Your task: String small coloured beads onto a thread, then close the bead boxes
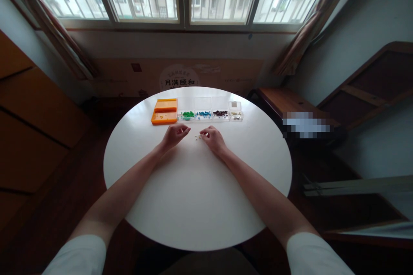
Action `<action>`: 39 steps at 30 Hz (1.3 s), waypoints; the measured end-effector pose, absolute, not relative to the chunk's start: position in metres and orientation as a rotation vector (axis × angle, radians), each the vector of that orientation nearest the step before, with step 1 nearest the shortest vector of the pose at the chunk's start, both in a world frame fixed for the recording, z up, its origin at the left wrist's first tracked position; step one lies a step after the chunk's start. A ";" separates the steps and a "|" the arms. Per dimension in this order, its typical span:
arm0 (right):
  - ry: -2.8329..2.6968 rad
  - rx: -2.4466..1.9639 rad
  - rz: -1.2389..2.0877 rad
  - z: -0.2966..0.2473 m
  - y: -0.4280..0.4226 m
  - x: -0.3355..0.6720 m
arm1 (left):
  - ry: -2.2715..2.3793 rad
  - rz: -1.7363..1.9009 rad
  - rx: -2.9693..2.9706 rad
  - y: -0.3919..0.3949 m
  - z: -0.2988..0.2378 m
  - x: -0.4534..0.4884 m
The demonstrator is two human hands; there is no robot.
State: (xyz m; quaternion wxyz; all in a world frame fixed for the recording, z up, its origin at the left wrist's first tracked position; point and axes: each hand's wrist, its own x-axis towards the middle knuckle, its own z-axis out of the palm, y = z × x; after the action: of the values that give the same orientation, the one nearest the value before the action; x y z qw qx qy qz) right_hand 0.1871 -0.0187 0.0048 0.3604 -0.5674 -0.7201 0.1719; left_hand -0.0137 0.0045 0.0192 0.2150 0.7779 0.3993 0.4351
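My left hand hovers over or rests on the white round table, its thumb and fingertips drawn together in a pinch; whatever is between them is too small to make out. Opposite it, my right hand is also pinched, with its fingertips at a few tiny pale pieces on the tabletop. Whether it grips one of them cannot be seen. Beyond the hands lies a clear plastic compartment box with its lids up. It holds green pieces, blue pieces and dark brown pieces.
Left of the clear box sits an orange tray with a few small orange bits. A small clear case with pale pieces stands at the row's right end. The white table has a rounded edge. A wooden bench is at the right.
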 end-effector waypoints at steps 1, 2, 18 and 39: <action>-1.858 -1.466 0.444 0.005 -0.019 0.187 | 1.103 1.205 2.156 0.005 0.019 -0.014; -1.860 -1.469 0.442 0.005 -0.019 0.187 | 1.098 1.202 2.159 0.005 0.019 -0.014; -1.398 -0.940 1.038 -0.001 -0.011 0.172 | 0.960 1.124 2.251 0.001 0.015 -0.009; -1.411 -0.910 1.157 0.002 -0.014 0.174 | 0.902 1.122 2.275 0.004 0.009 -0.008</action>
State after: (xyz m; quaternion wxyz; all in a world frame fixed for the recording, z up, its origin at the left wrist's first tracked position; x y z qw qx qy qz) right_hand 0.1737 -0.0144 0.0019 0.5237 -0.3801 -0.5895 0.4835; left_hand -0.0078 0.0036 0.0091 0.2229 0.8238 0.3265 0.4063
